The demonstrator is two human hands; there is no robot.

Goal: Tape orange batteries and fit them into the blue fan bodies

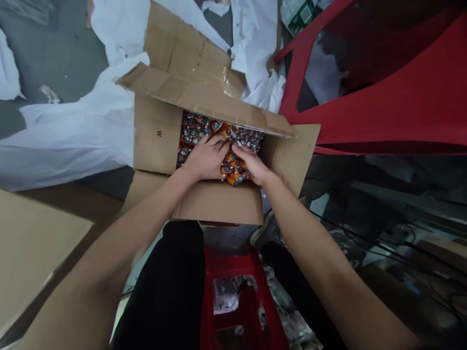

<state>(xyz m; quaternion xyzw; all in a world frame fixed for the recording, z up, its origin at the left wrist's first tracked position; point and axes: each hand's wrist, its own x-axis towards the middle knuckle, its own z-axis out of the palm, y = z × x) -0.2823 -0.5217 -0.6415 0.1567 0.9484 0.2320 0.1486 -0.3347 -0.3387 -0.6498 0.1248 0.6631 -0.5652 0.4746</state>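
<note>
An open cardboard box (156, 133) stands on the floor in front of me, packed with several small orange cylinders with metal ends (199, 127). Both my hands reach down into it. My left hand (206, 158) lies over the cylinders with its fingers curled onto them. My right hand (251, 163) is closed around a bunch of orange cylinders (231, 170) near the box's front wall. The two hands touch at the fingertips.
A red plastic chair (383, 97) stands to the right of the box. White paper sheets (65, 136) lie on the grey floor at left and behind. A flat cardboard piece (32, 243) lies at lower left. I sit on a red stool (233, 291). Cables (365, 238) run at right.
</note>
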